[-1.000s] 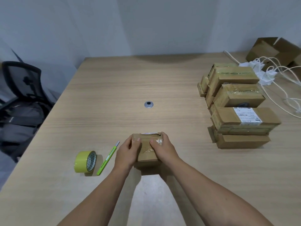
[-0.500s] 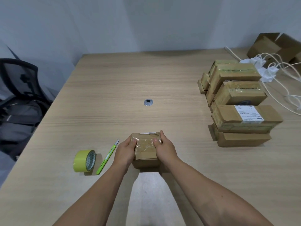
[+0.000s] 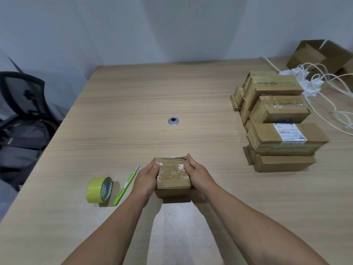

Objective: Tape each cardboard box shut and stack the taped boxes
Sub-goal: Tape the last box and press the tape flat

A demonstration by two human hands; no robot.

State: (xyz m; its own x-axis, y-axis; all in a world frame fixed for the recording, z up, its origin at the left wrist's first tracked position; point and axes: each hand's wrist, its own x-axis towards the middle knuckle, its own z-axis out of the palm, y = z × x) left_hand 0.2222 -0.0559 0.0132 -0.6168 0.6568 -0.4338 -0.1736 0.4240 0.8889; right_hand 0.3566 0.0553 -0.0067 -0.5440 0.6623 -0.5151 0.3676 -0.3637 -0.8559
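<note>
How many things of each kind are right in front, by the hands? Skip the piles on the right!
tape roll: 1
cutter: 1
small box, held by left hand and right hand: 1
Total: 3

The cardboard box [image 3: 172, 180] is plain brown with clear glossy tape [image 3: 172, 169]. The tape roll [image 3: 94, 190] is yellow-green, its core [image 3: 106, 188] patterned grey and white; the cutter [image 3: 126, 185] is lime green. The table [image 3: 152, 96] is pale wood grain; the stacked boxes [image 3: 277, 115] are brown with yellowish tape [image 3: 275, 83].
</note>
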